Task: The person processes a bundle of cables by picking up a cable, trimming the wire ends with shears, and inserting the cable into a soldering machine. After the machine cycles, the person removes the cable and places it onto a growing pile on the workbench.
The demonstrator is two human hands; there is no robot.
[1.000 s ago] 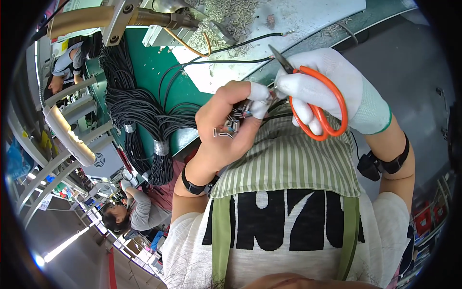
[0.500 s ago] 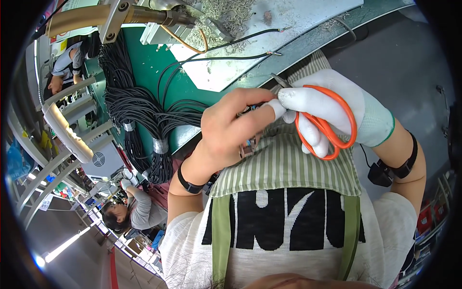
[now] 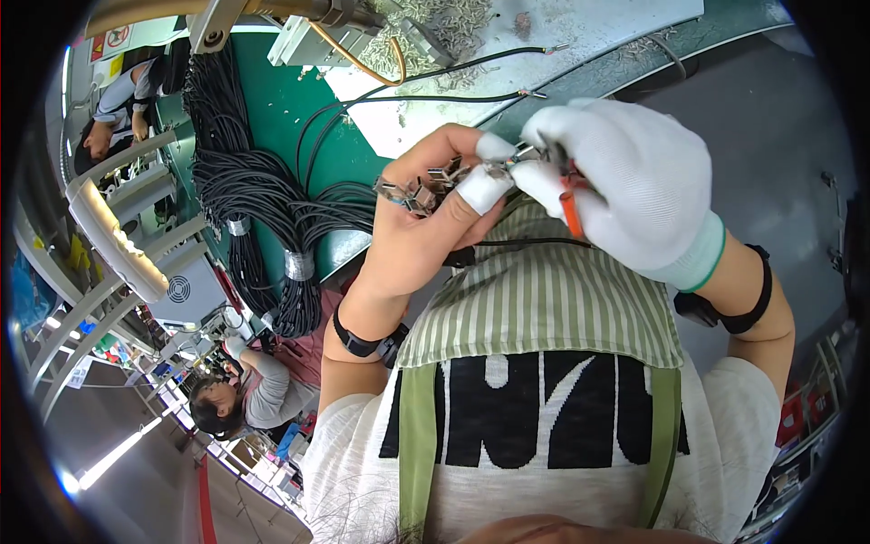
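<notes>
My left hand (image 3: 417, 227), bare but for white covers on the thumb and a finger, is turned palm up. Its thumb and finger pinch a small metal connector (image 3: 497, 170) with thin wires at its end. Several more shiny metal connectors (image 3: 419, 196) lie across its fingers. My right hand (image 3: 648, 181), in a white glove, is closed round scissors. One piece of their orange handle (image 3: 571, 210) shows; the rest is mostly hidden by the glove. Right-hand fingertips meet the wire end at the left fingertips. A black cable (image 3: 535, 241) runs below both hands, over the striped apron (image 3: 544, 299).
Bundled black cables (image 3: 263, 190) lie on the green table (image 3: 276, 95) to the left. Two stripped cable ends (image 3: 530, 94) rest on a white board (image 3: 390, 127) scattered with small metal bits. A machine arm (image 3: 308, 14) stands at the far left. Two people work at the left.
My left hand has turned over, bringing the metal connectors into view. My right hand has rotated and moved slightly up; the scissors' orange loops, plain before, are now mostly hidden.
</notes>
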